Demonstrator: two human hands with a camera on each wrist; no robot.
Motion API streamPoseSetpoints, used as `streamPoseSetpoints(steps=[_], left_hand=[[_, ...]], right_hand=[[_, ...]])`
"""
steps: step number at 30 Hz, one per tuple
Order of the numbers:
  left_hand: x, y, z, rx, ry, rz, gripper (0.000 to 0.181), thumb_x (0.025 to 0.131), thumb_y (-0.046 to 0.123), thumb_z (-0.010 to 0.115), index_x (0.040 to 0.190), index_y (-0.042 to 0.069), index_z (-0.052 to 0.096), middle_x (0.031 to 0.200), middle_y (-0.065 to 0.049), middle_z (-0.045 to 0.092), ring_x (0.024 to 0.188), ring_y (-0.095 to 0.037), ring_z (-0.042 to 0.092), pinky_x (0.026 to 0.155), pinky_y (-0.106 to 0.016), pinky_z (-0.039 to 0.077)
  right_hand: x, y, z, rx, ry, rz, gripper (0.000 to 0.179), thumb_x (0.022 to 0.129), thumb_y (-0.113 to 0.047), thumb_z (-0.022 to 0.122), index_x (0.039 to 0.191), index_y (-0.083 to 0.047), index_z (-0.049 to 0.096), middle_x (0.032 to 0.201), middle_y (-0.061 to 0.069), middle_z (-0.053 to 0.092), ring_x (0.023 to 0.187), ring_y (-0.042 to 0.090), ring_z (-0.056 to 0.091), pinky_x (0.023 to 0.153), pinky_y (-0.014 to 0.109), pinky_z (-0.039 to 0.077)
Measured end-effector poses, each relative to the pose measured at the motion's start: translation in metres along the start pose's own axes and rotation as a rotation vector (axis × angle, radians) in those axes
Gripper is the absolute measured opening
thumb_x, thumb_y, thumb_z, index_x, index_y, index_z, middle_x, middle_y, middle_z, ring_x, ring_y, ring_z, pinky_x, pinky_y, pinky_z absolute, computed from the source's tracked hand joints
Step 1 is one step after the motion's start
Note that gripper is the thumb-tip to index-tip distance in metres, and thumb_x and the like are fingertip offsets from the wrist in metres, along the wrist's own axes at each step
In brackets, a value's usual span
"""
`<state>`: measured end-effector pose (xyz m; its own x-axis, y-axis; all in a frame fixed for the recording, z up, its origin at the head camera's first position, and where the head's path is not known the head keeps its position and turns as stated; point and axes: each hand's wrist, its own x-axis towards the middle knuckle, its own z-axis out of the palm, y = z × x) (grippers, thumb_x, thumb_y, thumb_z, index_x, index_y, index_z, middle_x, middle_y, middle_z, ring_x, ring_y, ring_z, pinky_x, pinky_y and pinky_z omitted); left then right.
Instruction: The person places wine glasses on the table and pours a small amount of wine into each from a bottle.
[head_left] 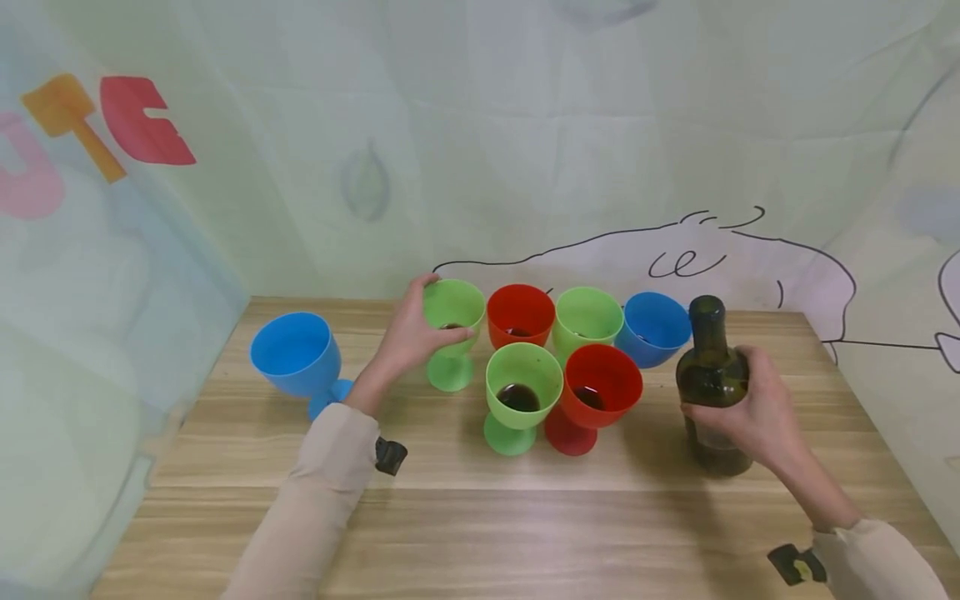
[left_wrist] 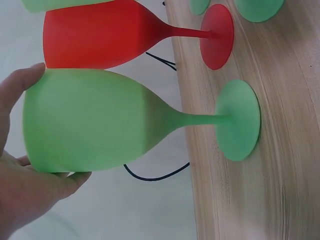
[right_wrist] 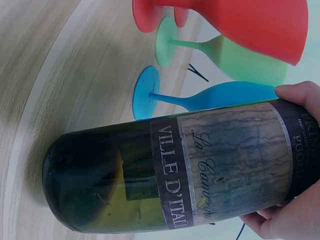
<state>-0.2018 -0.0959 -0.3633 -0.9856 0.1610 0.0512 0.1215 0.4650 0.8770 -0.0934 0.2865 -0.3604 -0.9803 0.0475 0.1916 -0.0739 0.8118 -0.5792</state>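
My left hand grips a light green goblet around the upper bowl, thumb on one side and fingers on the other. The goblet stands upright at the table's back, its foot on the wood, with a little dark liquid inside. On the right, my right hand holds a dark green wine bottle by its upper body. The bottle is nearly upright, its base close to the tabletop. A printed label faces the right wrist camera. Beside the left-hand goblet stands a red goblet.
Along the back stand another green goblet and a blue goblet. In front are a green goblet and a red goblet, both holding dark liquid. A larger-looking blue goblet is left. A printed cloth hangs behind the table.
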Motion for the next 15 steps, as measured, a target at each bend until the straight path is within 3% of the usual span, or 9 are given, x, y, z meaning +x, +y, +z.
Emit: streamPoseSetpoints(steps=[15], left_hand=[[0.0033,-0.0044,-0.0004,-0.025,-0.03,0.027,0.093,0.073,0.022,0.077,0.143,0.005,0.017,0.145,-0.011,0.026,0.121,-0.03,0.035,0.1,-0.044,0.032]], right_hand=[[-0.0012,0.0,-0.0002,-0.006,-0.001,-0.01,0.079,0.065,-0.011,0.08,0.122,0.01,0.031,0.108,0.029,0.043,0.096,0.045,0.042,0.073,0.062,0.04]])
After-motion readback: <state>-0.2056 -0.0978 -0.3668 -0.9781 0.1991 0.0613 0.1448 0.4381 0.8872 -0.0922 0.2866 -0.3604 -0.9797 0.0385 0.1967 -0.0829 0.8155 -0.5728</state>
